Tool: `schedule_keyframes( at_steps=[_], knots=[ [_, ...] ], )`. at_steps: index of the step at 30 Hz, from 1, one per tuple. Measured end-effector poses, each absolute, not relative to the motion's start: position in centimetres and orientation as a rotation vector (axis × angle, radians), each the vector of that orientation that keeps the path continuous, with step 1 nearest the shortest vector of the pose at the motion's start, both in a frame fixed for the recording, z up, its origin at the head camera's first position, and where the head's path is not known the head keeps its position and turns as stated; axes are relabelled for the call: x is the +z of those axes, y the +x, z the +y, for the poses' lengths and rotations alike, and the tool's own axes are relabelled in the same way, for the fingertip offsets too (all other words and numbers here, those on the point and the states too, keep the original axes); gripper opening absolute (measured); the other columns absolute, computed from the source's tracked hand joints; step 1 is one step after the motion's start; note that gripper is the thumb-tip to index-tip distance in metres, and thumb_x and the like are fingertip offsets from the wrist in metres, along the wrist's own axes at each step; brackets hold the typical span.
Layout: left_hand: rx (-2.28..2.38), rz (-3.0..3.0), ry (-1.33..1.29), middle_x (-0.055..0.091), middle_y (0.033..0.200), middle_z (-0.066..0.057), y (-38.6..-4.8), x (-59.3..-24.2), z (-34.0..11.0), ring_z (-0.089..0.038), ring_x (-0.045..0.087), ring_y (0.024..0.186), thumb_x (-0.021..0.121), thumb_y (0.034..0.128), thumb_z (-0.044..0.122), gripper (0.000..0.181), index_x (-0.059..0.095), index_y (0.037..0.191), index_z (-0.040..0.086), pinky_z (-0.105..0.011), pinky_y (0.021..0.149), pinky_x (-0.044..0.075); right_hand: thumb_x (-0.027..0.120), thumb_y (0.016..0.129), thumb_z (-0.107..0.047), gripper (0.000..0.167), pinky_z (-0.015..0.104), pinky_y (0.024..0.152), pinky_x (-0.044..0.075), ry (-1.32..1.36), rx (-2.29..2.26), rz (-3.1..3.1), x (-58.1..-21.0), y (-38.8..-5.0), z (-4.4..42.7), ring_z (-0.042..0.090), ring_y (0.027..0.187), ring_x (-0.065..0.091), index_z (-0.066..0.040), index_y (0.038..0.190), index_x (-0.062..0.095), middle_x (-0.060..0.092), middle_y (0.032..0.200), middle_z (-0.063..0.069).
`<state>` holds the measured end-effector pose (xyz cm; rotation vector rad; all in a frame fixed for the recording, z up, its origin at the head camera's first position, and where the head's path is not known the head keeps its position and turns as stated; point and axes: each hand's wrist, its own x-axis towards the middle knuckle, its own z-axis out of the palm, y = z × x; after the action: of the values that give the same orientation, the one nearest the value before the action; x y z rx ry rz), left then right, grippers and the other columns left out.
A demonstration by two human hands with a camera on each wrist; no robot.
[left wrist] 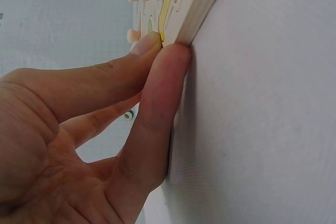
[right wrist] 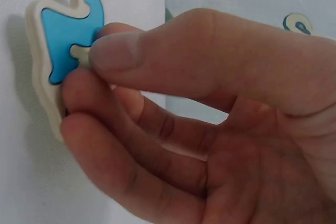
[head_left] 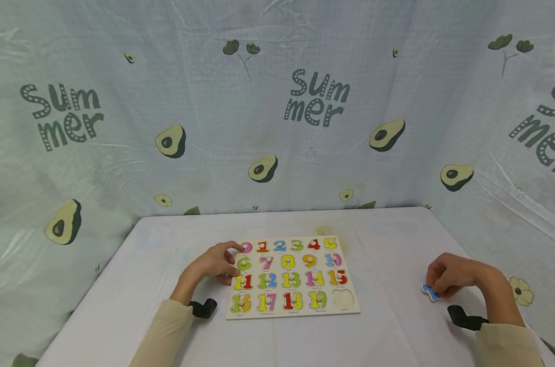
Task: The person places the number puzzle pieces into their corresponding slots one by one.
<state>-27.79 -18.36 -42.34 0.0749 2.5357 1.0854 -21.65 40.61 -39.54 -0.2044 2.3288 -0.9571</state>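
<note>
A wooden number puzzle board (head_left: 277, 255) lies on the table, with colourful knobbed number pieces in rows. My left hand (head_left: 215, 262) is at its left side. In the left wrist view, the thumb and a finger pinch the board's edge (left wrist: 202, 9). Off to the right, my right hand (head_left: 456, 275) pinches a blue number puzzle piece (head_left: 430, 292) just above or on the table. The right wrist view shows the piece's blue face (right wrist: 63, 32) and cream rim; fingers hide its lower part. At the board's lower right corner is a bare recess (head_left: 343, 298).
The table (head_left: 387, 244) has a white cover, with a faint yellowish stain behind the board. A patterned cloth (head_left: 204, 178) with avocados and lettering hangs behind and at the sides. Each wrist wears a black camera mount (head_left: 204, 309).
</note>
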Motion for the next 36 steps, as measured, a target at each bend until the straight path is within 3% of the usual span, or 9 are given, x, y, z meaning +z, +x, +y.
schedule_keyframes(
  at_steps=[14,28,36],
  knots=[
    [1.093,2.517,0.083,0.056,0.106,-0.013,-27.5,-42.2,-18.4,-0.02,0.062,0.069,0.082,0.0847,0.002,0.062,0.059,0.141,0.016,-0.027,0.059,0.058,0.068,0.088,-0.005,0.01,0.029,0.067,0.057,-0.367,-1.008,2.449,-37.7,-21.4,38.4,0.012,0.072,0.061,0.004,0.093,0.069,0.066,0.082,0.004],
    [1.093,2.509,0.087,0.057,0.106,-0.013,-27.1,-41.9,-18.5,-0.02,0.062,0.066,0.082,0.0846,0.002,0.062,0.059,0.141,0.016,-0.027,0.059,0.058,0.073,0.082,-0.006,0.007,0.029,0.06,0.053,-0.473,-0.93,2.53,-36.7,-20.9,33.0,0.011,0.065,0.057,-0.002,0.085,0.068,0.063,0.077,0.001],
    [1.096,2.507,0.093,0.056,0.106,-0.013,-27.1,-42.0,-18.5,-0.02,0.062,0.067,0.082,0.0844,0.002,0.062,0.059,0.14,0.016,-0.027,0.058,0.058,0.073,0.082,-0.006,0.007,0.031,0.063,0.058,-0.51,-0.946,2.507,-37.0,-21.3,30.9,0.012,0.066,0.06,-0.003,0.087,0.069,0.066,0.075,0.001]
  ],
)
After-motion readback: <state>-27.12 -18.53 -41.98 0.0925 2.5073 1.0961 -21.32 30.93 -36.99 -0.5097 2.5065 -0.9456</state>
